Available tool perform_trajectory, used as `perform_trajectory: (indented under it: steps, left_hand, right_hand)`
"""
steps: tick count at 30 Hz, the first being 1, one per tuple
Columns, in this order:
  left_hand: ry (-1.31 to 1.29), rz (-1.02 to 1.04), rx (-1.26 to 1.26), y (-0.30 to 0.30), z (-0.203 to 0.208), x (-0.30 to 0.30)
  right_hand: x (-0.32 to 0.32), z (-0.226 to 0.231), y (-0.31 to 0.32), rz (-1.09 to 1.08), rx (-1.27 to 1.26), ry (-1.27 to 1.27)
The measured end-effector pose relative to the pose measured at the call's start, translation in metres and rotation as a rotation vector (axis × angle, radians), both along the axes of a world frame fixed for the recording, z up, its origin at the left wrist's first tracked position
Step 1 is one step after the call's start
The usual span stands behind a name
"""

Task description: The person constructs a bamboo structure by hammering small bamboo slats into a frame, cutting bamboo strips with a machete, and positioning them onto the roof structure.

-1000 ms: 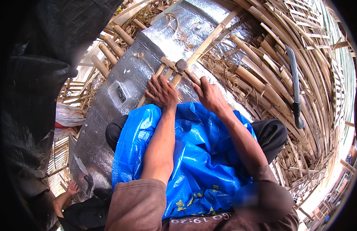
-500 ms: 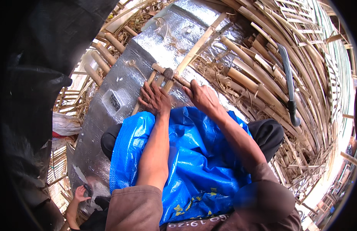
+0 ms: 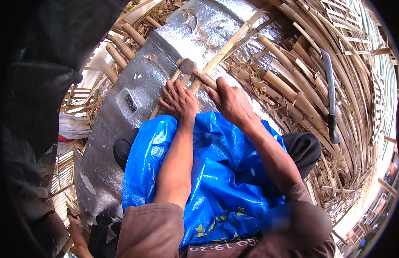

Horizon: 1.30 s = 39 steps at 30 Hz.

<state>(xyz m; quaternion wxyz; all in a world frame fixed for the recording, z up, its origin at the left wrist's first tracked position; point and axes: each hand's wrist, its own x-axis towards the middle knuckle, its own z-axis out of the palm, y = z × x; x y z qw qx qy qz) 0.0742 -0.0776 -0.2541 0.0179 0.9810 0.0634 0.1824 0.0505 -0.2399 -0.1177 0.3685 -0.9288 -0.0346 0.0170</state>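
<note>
Seen from the head camera, with clock directions read from between the hands, a seated person bends over a bamboo frame (image 3: 186, 80) laid on silver sheeting (image 3: 105, 142). The left hand (image 3: 180, 102) rests on the frame with fingers spread, gripping nothing; the right hand (image 3: 231, 104) is wrapped around the handle of a hammer (image 3: 199, 75), whose head covers most of the far crosspiece. Whether metal meets wood there cannot be told.

The sheeting's left edge runs from eleven o'clock down to eight, with round bamboo pole ends (image 3: 133, 35) along it at ten. Sheeting gives the left hand room toward nine and the hammer room toward eleven. A long slat (image 3: 228, 48) stretches out to one o'clock, and stacked bamboo (image 3: 281, 88) crowds in from two to four, with a machete (image 3: 330, 88) lying on it at three. A crumpled blue tarp (image 3: 221, 172) fills the lap at six, reaching nearly to the wrists.

At nine o'clock sits a clear plastic container (image 3: 122, 101), holding dark contents too small to name.

Compared with half a second ago, the hammer head looms larger and hides more of the crosspiece, while the left hand keeps its place. Between seven and eight, a co-worker's hand (image 3: 76, 221) has moved off the sheeting, a dark object (image 3: 71, 213) now in its fingers.
</note>
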Motion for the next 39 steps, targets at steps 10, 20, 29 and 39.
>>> perform_trajectory:
  steps: [10, 20, 29, 39]
  left_hand:
    - [-0.022, -0.032, -0.053, 0.003, -0.009, -0.003]
    - [-0.028, -0.013, -0.015, 0.002, 0.000, -0.001]
    - [0.038, 0.037, -0.077, 0.005, -0.002, 0.000]
    - [0.022, -0.019, -0.096, 0.007, 0.001, -0.003]
  right_hand:
    - [-0.013, -0.068, -0.017, 0.004, -0.135, 0.171]
    - [0.000, -0.017, -0.034, -0.316, 0.200, 0.215]
    - [-0.002, 0.023, 0.002, -0.070, 0.147, -0.111]
    - [0.011, -0.073, -0.037, -0.335, 0.269, 0.557]
